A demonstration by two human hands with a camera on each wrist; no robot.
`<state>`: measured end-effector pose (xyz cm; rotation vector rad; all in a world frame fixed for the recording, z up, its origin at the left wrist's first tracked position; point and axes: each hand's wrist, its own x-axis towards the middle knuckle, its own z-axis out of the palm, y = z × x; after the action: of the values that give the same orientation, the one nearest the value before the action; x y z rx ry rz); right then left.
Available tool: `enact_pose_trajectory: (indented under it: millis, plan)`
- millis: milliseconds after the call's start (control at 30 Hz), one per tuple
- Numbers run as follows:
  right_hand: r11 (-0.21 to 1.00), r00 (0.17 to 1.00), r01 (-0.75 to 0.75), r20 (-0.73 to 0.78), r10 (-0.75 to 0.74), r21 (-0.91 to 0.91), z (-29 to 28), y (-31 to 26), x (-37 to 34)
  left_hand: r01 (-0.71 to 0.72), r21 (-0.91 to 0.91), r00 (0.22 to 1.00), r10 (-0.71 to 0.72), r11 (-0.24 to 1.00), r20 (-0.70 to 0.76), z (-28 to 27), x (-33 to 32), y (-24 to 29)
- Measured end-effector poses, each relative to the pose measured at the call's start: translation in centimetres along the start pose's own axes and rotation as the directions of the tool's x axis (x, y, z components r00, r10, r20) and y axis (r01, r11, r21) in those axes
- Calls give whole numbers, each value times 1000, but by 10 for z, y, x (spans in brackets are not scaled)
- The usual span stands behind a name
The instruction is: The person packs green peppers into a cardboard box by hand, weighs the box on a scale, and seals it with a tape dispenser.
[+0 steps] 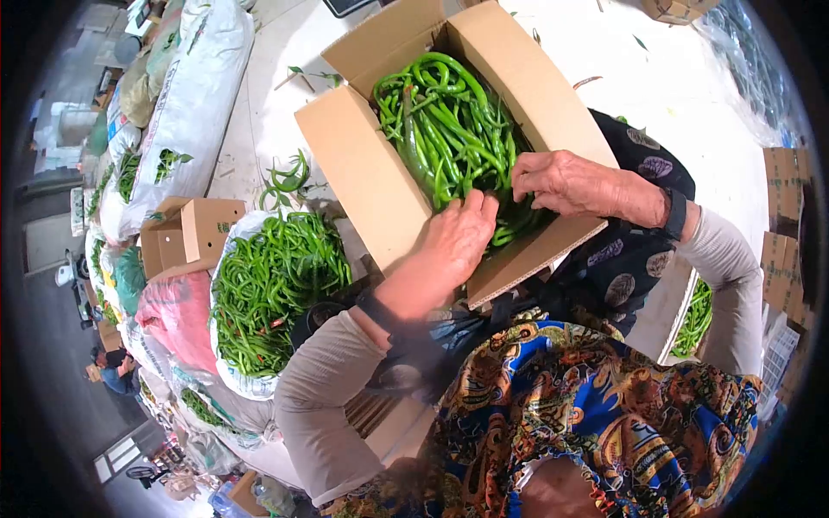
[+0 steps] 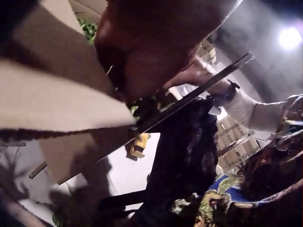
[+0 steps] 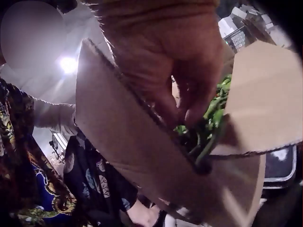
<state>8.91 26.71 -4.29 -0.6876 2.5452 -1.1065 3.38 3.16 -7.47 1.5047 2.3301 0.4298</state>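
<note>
An opened cardboard box [image 1: 356, 177] holds a heap of long green chili peppers [image 1: 449, 121], its flaps folded outward. At the near end of the heap my left hand [image 1: 458, 233] reaches over the side flap, its curled fingers gripping among the peppers. Across from it my right hand [image 1: 570, 183] bends down over the other side, thumb and fingertips pinching at the peppers. In the right wrist view those fingertips meet right at the green peppers [image 3: 215, 111], beside a flap. A dark flap and shadow hide the left fingertips in the left wrist view.
A white sack [image 1: 281, 293] brimming with green peppers stands left of the box. Beyond it are a smaller carton [image 1: 203, 231], a pink sack [image 1: 177, 315] and a long white sack [image 1: 203, 95]. Stray peppers [image 1: 289, 177] lie on the floor. Stacked cartons [image 1: 784, 268] line the right.
</note>
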Motion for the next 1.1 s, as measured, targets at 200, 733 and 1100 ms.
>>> enact_pose_trajectory:
  millis: [200,733,1100]
  plan:
    - [990,980,-43,-199,15,-134,-24,-7,-8,35,-30,990,-30,999,137,-12,8,1]
    - [487,666,-306,-181,723,818,-63,27,-16,59,-998,720,-691,-37,68,-56,-30,-105]
    - [447,667,-227,-196,718,865,-65,45,8,12,-1000,734,-679,27,-10,-93,13,-128]
